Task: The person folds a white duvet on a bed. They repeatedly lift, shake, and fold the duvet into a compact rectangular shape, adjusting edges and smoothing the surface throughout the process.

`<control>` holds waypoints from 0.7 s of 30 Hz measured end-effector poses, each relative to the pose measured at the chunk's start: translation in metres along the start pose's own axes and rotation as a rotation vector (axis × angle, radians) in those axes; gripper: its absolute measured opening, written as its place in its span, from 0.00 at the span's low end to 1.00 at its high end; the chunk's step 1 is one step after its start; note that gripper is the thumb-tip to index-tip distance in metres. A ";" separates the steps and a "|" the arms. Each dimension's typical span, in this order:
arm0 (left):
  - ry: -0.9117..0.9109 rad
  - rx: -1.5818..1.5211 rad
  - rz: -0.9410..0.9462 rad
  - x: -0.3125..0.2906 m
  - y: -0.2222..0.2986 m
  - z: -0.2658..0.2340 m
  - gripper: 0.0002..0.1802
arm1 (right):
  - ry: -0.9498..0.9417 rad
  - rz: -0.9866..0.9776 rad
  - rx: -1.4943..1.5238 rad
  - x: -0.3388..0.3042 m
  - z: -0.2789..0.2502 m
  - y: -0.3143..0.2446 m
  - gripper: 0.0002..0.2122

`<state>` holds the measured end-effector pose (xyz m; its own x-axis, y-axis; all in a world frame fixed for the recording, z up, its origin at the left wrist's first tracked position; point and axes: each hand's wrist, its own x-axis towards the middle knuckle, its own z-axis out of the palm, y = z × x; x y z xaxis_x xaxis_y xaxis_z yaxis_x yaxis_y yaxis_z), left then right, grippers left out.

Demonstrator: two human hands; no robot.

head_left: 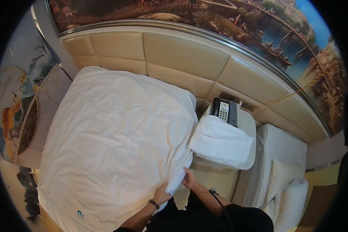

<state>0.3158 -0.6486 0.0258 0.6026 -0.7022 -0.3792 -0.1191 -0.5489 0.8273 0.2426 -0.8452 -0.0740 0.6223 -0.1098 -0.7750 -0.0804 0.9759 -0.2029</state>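
Observation:
A white duvet (116,131), wrinkled and with a small blue emblem near its lower left corner, covers the bed. My left hand (162,194) is closed on the duvet's right edge, close to my body, and folds run up from it. A little farther along that same edge, my right hand (189,180) pinches the fabric, its fingertips partly hidden. A dark band circles my left wrist, and a dark cord with a round piece lies by my right wrist.
Right of the bed stands a nightstand (246,164) with folded white linen (220,141) and a telephone (225,112). Beyond it is a second bed or mattress (282,145) with pillows (290,197). A padded beige headboard (181,50) runs along the wall under a large framed picture (236,19).

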 end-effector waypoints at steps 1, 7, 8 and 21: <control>-0.043 -0.031 -0.006 -0.002 -0.007 -0.014 0.26 | -0.054 0.005 0.056 0.011 0.016 -0.015 0.24; -0.224 -0.122 -0.125 -0.004 -0.025 -0.028 0.27 | 0.008 -0.090 -0.014 0.139 0.076 -0.108 0.25; -0.204 -0.140 -0.144 0.003 -0.026 -0.022 0.28 | 0.090 -0.071 -0.102 0.136 0.104 -0.130 0.25; -0.235 0.334 -0.409 0.073 0.003 0.051 0.23 | -0.083 -0.241 -0.070 0.185 0.148 -0.328 0.22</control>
<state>0.3197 -0.7247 -0.0204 0.4650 -0.4633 -0.7544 -0.1792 -0.8838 0.4323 0.4993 -1.1575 -0.0629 0.6916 -0.3186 -0.6482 0.0255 0.9077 -0.4189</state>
